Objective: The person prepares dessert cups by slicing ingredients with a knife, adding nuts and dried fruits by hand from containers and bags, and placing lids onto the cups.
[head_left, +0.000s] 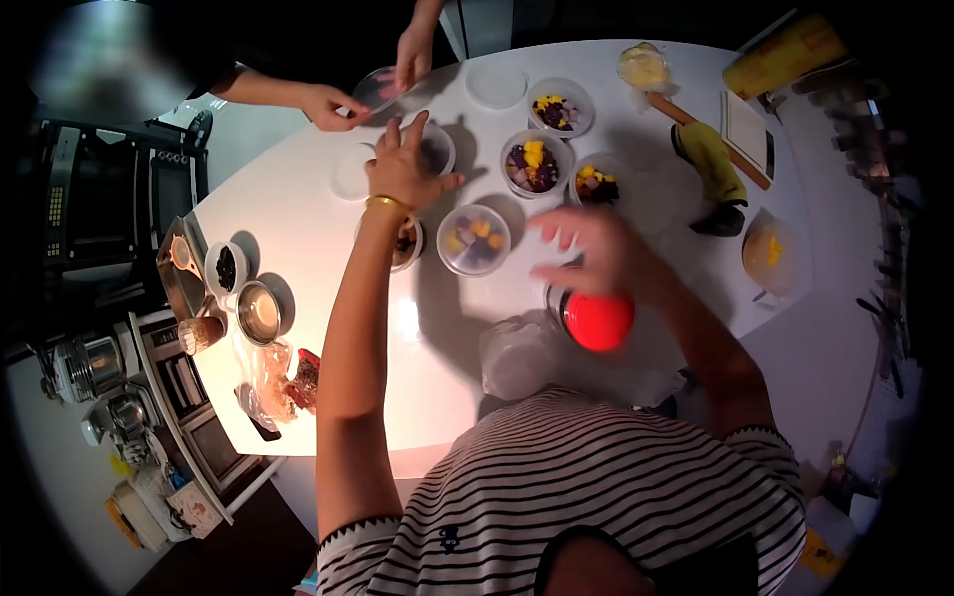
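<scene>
My left hand (405, 169) is spread out, reaching over a clear plastic bowl (438, 149); whether it touches the bowl I cannot tell. Partly hidden by my left forearm is another filled bowl (409, 243). Blurred by motion, my right hand (596, 250) has its fingers apart and nothing visible in them. Just below it in view is a round red object (600, 320). A covered bowl (474, 240) with purple and yellow pieces stands between my hands. Three uncovered dessert bowls, one at the back (561, 109), one in the middle (535, 165), one farther right (594, 185), hold similar pieces.
Across the white table (318, 238), a person's hands (338, 105) hold a clear lid (378, 89). Round lids (497, 86) lie nearby. To the left are a black-filled bowl (227, 268) and a metal bowl (260, 312); plastic bags (517, 353) lie in front of me.
</scene>
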A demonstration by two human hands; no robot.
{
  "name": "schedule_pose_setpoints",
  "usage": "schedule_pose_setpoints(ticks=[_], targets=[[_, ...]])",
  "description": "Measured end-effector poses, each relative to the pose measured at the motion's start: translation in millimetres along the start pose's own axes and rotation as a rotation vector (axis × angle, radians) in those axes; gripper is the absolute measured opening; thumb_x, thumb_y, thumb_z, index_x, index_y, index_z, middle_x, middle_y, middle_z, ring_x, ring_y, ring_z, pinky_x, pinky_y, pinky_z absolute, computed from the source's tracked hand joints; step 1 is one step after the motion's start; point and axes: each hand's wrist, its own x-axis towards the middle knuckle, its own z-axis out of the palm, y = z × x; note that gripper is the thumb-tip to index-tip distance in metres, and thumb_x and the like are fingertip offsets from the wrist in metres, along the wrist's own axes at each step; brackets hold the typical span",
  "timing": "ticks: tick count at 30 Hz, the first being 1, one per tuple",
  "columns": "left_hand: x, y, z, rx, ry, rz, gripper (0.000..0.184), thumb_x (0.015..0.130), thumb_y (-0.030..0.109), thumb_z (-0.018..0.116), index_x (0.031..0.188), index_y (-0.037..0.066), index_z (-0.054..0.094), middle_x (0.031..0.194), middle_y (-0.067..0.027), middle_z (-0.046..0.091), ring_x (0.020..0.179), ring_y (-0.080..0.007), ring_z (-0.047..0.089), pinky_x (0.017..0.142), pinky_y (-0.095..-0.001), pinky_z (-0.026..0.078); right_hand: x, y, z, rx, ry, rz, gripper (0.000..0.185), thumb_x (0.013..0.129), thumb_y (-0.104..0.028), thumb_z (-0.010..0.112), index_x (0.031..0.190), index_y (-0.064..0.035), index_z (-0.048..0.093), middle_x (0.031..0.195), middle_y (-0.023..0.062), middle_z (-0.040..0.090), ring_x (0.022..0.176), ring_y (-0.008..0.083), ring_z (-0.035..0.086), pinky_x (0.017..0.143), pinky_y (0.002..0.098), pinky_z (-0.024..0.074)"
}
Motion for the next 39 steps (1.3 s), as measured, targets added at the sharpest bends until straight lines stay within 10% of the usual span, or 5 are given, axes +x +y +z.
schedule_pose_setpoints(ticks=[6, 14, 18, 23, 39], targets=[[15.1, 15.2, 0.9, 0.046, 0.100, -0.026, 0.086, 0.051, 0.037, 0.079, 0.128, 0.015, 0.048, 0.122, -0.0174, 0.048, 0.112, -0.0368, 0.044, 0.091, -0.0452, 0.041, 41.6, 1.2, 73.8, -0.671, -0.195, -0.168, 0.083, 0.055, -0.026, 0.080, 0.128, -0.0105, 0.044, 0.121, 0.0155, 0.045, 0.108, 0.0356, 0.048, 0.081, 0.0434, 0.0478], [-118.2, 41.4, -111.8, -0.129, 0.227, 0.290, 0.076, 0.049, 0.020, 0.078, 0.119, 0.007, 0.052, 0.112, -0.0231, 0.050, 0.102, -0.0383, 0.049, 0.088, -0.0432, 0.041, 50.5, 23.2, 55.4, -0.673, -0.106, -0.333, 0.082, 0.056, -0.031, 0.079, 0.128, -0.0100, 0.045, 0.123, 0.0175, 0.044, 0.106, 0.0319, 0.050, 0.086, 0.0470, 0.0447], [-179.8, 36.8, -55.4, -0.144, 0.070, 0.159, 0.081, 0.047, 0.022, 0.075, 0.121, 0.004, 0.050, 0.112, -0.0220, 0.050, 0.097, -0.0384, 0.049, 0.083, -0.0453, 0.043, -3.2, 63.8, -14.8, -0.672, 0.409, 0.187, 0.080, 0.054, -0.034, 0.081, 0.119, 0.0005, 0.049, 0.110, 0.0228, 0.054, 0.107, 0.0325, 0.053, 0.089, 0.0378, 0.0441], [-208.4, 36.8, 4.2, -0.129, 0.047, 0.062, 0.088, 0.048, 0.022, 0.079, 0.125, -0.001, 0.044, 0.115, -0.0232, 0.047, 0.100, -0.0397, 0.048, 0.088, -0.0445, 0.041, -5.8, 113.5, -25.4, -0.483, 0.197, 0.420, 0.094, 0.048, -0.038, 0.084, 0.118, 0.0100, 0.044, 0.097, 0.0271, 0.059, 0.094, 0.0367, 0.060, 0.081, 0.0391, 0.0490], [-227.9, 131.5, 32.6, -0.777, 0.011, 0.224, 0.087, 0.062, 0.015, 0.078, 0.135, 0.000, 0.032, 0.123, -0.0193, 0.050, 0.107, -0.0353, 0.052, 0.087, -0.0383, 0.045, -114.6, 30.1, 34.3, -0.667, 0.084, -0.180, 0.082, 0.052, -0.027, 0.078, 0.126, -0.0077, 0.049, 0.123, 0.0169, 0.045, 0.103, 0.0318, 0.048, 0.087, 0.0381, 0.0429]])
